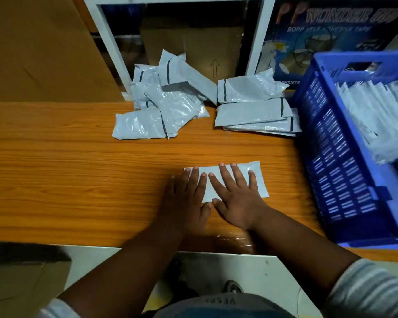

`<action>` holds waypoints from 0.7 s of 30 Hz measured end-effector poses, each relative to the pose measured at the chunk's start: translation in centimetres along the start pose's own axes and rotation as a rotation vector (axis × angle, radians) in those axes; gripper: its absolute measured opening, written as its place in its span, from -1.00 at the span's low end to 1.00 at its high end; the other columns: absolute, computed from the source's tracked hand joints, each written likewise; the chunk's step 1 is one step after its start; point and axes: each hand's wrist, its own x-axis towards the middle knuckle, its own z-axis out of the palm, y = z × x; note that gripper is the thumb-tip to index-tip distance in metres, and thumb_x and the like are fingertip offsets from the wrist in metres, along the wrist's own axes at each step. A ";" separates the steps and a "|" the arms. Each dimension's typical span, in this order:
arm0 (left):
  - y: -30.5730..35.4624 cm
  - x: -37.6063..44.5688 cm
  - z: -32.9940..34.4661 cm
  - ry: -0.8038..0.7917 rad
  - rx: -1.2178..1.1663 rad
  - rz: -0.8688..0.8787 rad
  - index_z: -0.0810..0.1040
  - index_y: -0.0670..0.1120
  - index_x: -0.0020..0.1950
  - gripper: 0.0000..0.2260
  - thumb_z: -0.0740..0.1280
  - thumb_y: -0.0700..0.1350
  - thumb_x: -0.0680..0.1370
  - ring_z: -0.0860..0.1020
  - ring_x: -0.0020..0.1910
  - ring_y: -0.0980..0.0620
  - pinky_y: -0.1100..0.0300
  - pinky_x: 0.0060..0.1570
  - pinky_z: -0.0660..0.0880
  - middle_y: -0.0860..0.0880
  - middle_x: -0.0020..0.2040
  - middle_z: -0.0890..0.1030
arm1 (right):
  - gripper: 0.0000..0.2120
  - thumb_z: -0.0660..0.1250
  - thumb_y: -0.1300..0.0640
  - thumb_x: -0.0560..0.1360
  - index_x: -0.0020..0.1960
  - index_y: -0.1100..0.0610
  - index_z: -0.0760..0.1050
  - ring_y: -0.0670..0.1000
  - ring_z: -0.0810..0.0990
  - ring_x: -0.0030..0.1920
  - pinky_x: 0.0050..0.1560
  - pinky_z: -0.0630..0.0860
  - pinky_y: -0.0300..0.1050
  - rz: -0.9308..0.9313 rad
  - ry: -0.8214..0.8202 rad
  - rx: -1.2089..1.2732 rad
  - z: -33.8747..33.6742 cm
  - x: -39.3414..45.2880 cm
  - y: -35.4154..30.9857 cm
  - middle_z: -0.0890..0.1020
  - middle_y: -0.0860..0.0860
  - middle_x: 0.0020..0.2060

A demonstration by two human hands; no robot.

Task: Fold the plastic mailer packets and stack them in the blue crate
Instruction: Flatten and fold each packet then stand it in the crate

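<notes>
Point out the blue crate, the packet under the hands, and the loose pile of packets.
blue crate point(338, 175): head view, on its slotted left wall.
packet point(259, 177): head view, on its bare right end beside the right hand.
loose pile point(170, 104): head view, on a crumpled packet in the middle of the pile.

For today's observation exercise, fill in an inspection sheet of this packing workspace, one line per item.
Surface: wooden table, orange grain.
Job's things: folded mailer under both hands; loose mailer pile; flatter mailer stack; blue crate holding mailers.
Clutter: nothing seen.
Grip: left hand and right hand pressing flat, fingers straight.
Cables: nothing seen.
Surroundings: tape carton, white frame, cardboard sheet.
</notes>
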 end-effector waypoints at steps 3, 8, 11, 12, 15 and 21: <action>0.9 1.1 -1.2 0.001 0.003 0.055 0.02 -0.10 0.75 -0.23 0.05 0.26 0.63 -0.07 0.73 -0.24 -0.34 0.63 0.02 -0.20 0.76 -0.05 | -0.28 0.03 -0.26 0.72 0.70 -0.24 -0.35 0.13 -0.51 0.64 0.56 -0.41 0.41 -0.043 -0.100 0.098 -1.1 0.6 0.9 -0.42 -0.07 0.67; 1.3 1.8 -0.4 -0.026 0.012 0.153 -0.05 -0.08 0.76 -0.22 0.04 0.30 0.65 -0.10 0.73 -0.24 -0.32 0.62 0.05 -0.18 0.76 -0.07 | -0.33 0.17 -0.11 0.71 0.75 0.00 0.05 0.15 -0.21 0.72 0.68 -0.09 0.32 -0.122 -0.001 0.206 -1.8 0.1 4.5 -0.10 0.07 0.74; 1.6 2.0 -0.7 -0.007 0.013 0.144 -0.02 -0.06 0.76 -0.21 0.07 0.34 0.65 -0.04 0.73 -0.24 -0.32 0.64 0.06 -0.18 0.76 -0.03 | -0.33 -0.09 -0.31 0.72 0.75 -0.11 -0.14 0.20 -0.27 0.71 0.66 -0.19 0.29 -0.088 0.072 -0.028 -0.5 -1.4 5.3 -0.19 0.05 0.74; 1.8 2.0 -0.9 -0.004 0.017 0.142 0.00 -0.06 0.76 -0.21 0.08 0.34 0.64 -0.02 0.73 -0.25 -0.32 0.64 0.06 -0.18 0.76 -0.02 | -0.33 -0.14 -0.33 0.72 0.74 -0.14 -0.21 0.19 -0.31 0.71 0.66 -0.21 0.29 -0.069 0.075 -0.032 -0.1 -1.7 5.1 -0.23 0.03 0.73; 2.6 2.3 -1.9 -0.053 0.064 0.106 0.05 -0.07 0.74 -0.19 0.07 0.35 0.60 0.02 0.71 -0.26 -0.38 0.62 0.01 -0.19 0.74 0.03 | -0.33 -0.15 -0.34 0.72 0.72 -0.18 -0.30 0.18 -0.38 0.69 0.66 -0.24 0.29 -0.047 0.034 -0.017 0.3 -1.4 4.9 -0.31 0.01 0.71; 5.7 4.8 -3.2 -0.015 -0.022 0.143 0.15 -0.13 0.72 -0.17 -0.01 0.32 0.56 0.13 0.69 -0.23 -0.36 0.59 0.11 -0.20 0.71 0.18 | -0.32 0.13 -0.12 0.73 0.75 -0.10 -0.09 0.17 -0.23 0.72 0.68 -0.11 0.30 -0.104 -0.012 0.211 -2.9 -1.3 6.4 -0.14 0.06 0.74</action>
